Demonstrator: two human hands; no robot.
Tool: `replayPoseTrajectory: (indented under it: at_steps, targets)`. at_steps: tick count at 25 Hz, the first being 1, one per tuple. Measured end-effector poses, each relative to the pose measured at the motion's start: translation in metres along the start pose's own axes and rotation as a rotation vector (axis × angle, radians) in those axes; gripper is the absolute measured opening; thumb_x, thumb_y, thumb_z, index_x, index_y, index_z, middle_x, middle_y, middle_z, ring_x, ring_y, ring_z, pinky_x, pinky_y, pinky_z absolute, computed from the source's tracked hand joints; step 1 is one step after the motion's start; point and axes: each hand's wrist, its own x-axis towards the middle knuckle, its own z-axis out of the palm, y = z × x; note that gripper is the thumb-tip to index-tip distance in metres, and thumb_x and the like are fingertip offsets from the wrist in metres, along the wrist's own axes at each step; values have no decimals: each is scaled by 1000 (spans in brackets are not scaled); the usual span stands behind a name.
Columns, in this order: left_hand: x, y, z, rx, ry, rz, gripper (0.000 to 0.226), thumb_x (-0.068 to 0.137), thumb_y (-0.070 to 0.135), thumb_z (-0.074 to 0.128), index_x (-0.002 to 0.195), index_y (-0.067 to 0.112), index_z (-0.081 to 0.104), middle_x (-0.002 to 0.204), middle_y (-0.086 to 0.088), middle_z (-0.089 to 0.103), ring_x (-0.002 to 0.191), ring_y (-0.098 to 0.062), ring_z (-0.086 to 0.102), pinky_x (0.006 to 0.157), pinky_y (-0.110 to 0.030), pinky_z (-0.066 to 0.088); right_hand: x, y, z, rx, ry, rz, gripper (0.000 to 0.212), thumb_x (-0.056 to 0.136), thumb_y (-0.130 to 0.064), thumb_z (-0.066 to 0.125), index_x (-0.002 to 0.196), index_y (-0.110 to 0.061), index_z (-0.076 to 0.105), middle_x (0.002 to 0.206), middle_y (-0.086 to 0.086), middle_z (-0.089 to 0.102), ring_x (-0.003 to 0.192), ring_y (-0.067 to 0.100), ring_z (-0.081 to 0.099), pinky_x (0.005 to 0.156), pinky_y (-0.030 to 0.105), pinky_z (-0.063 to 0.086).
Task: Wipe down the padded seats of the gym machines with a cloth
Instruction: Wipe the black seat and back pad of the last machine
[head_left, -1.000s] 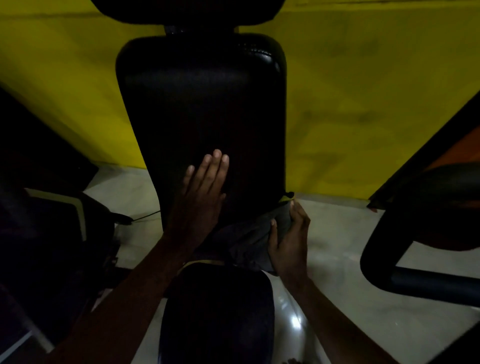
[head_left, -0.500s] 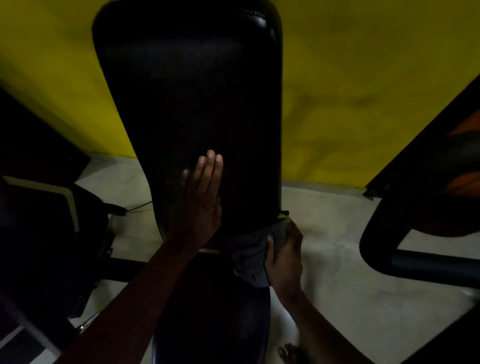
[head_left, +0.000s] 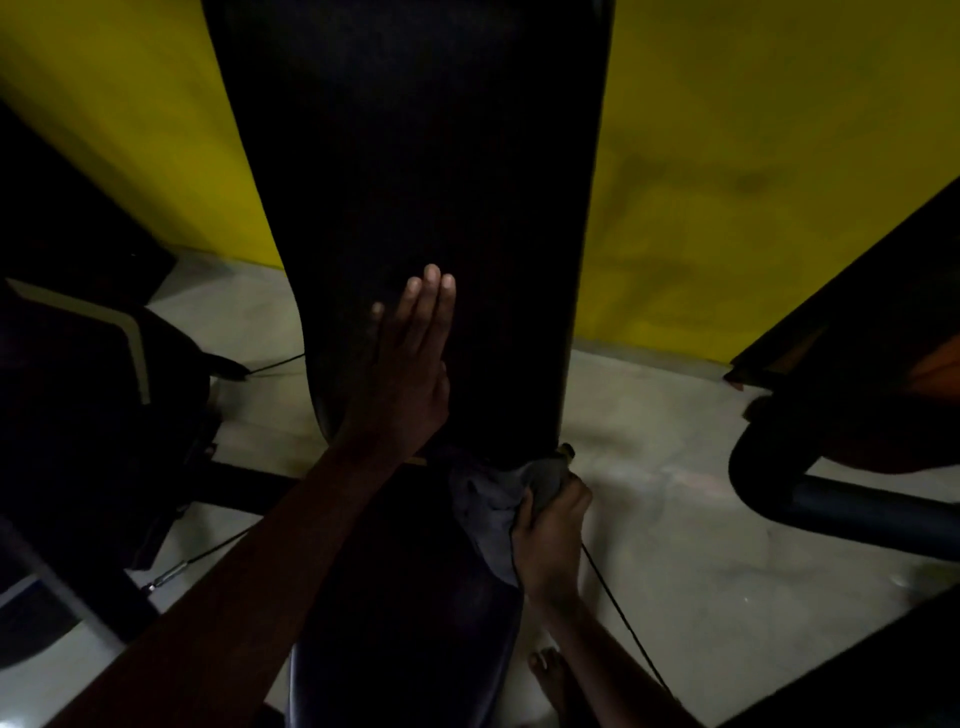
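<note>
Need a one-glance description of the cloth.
Find the tall black backrest pad before the yellow wall. At its lower right corner, the right hand grips a crumpled cloth. It alone is grey and wrinkled; everything around it is smooth black.

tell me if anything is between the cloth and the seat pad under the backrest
Nothing visible. The right hand grips the grey cloth at the lower right corner of the backrest, and the cloth hangs against the right edge of the seat pad. The left hand lies flat on the backrest, higher up, out of the way.
</note>
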Motion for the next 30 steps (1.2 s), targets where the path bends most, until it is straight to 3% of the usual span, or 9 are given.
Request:
replayPoseTrajectory:
  at_steps: [4, 8, 14, 17, 19, 21, 25, 28, 30]
  targets:
    - [-25, -12, 12, -70, -51, 0, 89, 89, 17, 57, 159, 10, 5, 167, -7, 0, 154, -23, 4, 123, -44, 10, -15, -22, -16, -209, -53, -262, 40, 83, -26, 53, 120, -15, 45, 124, 12, 46, 103, 37, 58, 85, 44, 52]
    - [-66, -33, 32, -132, -120, -119, 87, 85, 18, 56, 159, 10, 11, 167, -9, 8, 152, -25, 15, 122, -47, 15, 28, -63, -30, -539, -31, -718, 62, 73, -31, 53, 134, -24, 55, 133, 8, 53, 113, 35, 51, 89, 44, 43]
    - [-108, -51, 48, -269, -181, -282, 76, 85, 14, 57, 154, 4, 28, 162, -17, 24, 146, -34, 32, 115, -48, 29, 67, -75, -24, -965, -209, -1078, 89, 68, -48, 82, 145, -13, 54, 147, 8, 46, 129, 35, 43, 101, 49, 34]
    - [-152, -55, 72, -298, -419, -385, 78, 83, 21, 62, 152, 3, 32, 156, -21, 33, 141, -40, 38, 111, -53, 37, 70, -70, -16, -1177, -413, -1293, 71, 86, -39, 64, 148, -7, 51, 156, 12, 44, 145, 39, 36, 119, 53, 21]
    - [-187, -47, 85, -293, -628, -491, 78, 87, 40, 48, 155, 7, 27, 157, -19, 32, 143, -39, 34, 112, -53, 35, 77, -75, -17, -1283, -514, -1456, 62, 89, -30, 53, 146, -5, 53, 159, 14, 41, 151, 40, 29, 126, 54, 9]
    - [-211, -39, 94, -304, -672, -550, 81, 88, 51, 28, 157, 9, 24, 161, -18, 26, 147, -37, 28, 112, -54, 32, 86, -98, -19, -1318, -512, -1542, 58, 92, -34, 54, 142, -6, 58, 161, 13, 39, 152, 38, 27, 126, 53, 2]
    - [-216, -41, 99, -378, -663, -537, 83, 96, 59, 37, 160, 12, 11, 166, -15, 9, 153, -34, 10, 120, -47, 18, 94, -147, 5, -1260, -447, -1500, 51, 96, -29, 55, 144, -12, 57, 163, 12, 35, 153, 36, 26, 126, 52, 5]
    - [-214, -43, 88, -421, -764, -544, 125, 66, 92, 32, 160, 16, -2, 167, -12, -5, 154, -30, -1, 122, -46, 10, 89, -135, 10, -1376, -629, -1512, 81, 89, -57, 58, 149, -4, 49, 159, 14, 41, 152, 37, 26, 127, 52, 6]
    - [-213, -43, 83, -441, -814, -533, 136, 54, 96, 29, 159, 18, -8, 166, -11, -11, 154, -29, -6, 122, -46, 5, 90, -123, 2, -1520, -752, -1567, 88, 81, -56, 66, 149, -3, 48, 155, 15, 46, 150, 38, 31, 126, 52, -1]
